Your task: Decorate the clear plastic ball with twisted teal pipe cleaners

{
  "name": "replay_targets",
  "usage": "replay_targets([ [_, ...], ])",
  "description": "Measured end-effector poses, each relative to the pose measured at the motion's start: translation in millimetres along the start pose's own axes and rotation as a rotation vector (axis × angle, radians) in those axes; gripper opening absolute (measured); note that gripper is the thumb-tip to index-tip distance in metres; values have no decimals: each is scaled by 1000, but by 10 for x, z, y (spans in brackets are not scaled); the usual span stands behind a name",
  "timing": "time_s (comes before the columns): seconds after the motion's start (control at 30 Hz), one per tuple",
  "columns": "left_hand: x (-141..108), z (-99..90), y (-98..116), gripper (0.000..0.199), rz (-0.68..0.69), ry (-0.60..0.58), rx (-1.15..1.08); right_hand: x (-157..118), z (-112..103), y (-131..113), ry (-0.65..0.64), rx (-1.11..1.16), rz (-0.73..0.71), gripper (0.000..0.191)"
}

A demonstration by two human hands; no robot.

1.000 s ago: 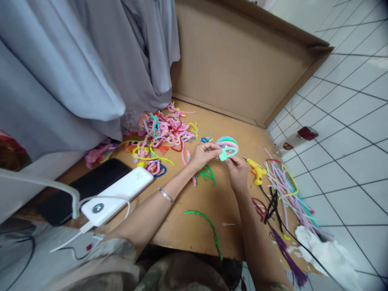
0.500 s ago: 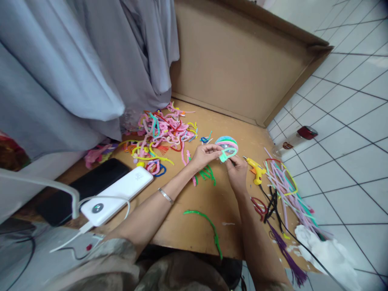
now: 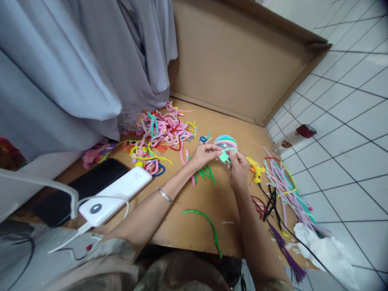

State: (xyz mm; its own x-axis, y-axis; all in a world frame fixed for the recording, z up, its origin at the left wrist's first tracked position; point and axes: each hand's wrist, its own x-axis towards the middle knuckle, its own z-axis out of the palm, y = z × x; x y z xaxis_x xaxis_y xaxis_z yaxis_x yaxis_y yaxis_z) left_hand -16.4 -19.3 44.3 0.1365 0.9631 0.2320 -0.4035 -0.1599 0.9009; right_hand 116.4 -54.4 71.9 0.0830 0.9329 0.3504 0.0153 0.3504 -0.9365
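Observation:
My left hand (image 3: 203, 157) pinches a mint-green pipe cleaner (image 3: 224, 156), which is folded into a small flat bunch at the fingertips. My right hand (image 3: 239, 167) grips the same pipe cleaner from the other side, its fingers closed. Just beyond the fingertips is a clear rounded piece (image 3: 225, 140), wrapped in blue, green and pink fuzzy bands. Whether the fingers also bear its weight cannot be told. Short green pipe cleaner pieces (image 3: 207, 173) lie below my left hand. A long green one (image 3: 209, 224) curves across the table's near side.
Right of my hands lie a yellow glue gun (image 3: 256, 170), red-handled scissors (image 3: 259, 206), a lilac pipe cleaner bundle (image 3: 285, 182), a purple tassel (image 3: 286, 254) and white stuffing (image 3: 321, 246). Leftward are a pink tangle (image 3: 163, 129), a white power bank (image 3: 118, 196) and a black phone (image 3: 87, 188).
The loop of mint-green pipe cleaner between my hands has been drawn smaller. My right hand has turned slightly, its fingers now higher against the banded piece. The left hand has barely moved.

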Motion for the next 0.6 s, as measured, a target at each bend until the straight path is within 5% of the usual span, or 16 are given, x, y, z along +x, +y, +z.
replay_targets([
  [0.6,42,-22,-82,43,64,73,-94,-10,38,38,-1,84,227,32],
])
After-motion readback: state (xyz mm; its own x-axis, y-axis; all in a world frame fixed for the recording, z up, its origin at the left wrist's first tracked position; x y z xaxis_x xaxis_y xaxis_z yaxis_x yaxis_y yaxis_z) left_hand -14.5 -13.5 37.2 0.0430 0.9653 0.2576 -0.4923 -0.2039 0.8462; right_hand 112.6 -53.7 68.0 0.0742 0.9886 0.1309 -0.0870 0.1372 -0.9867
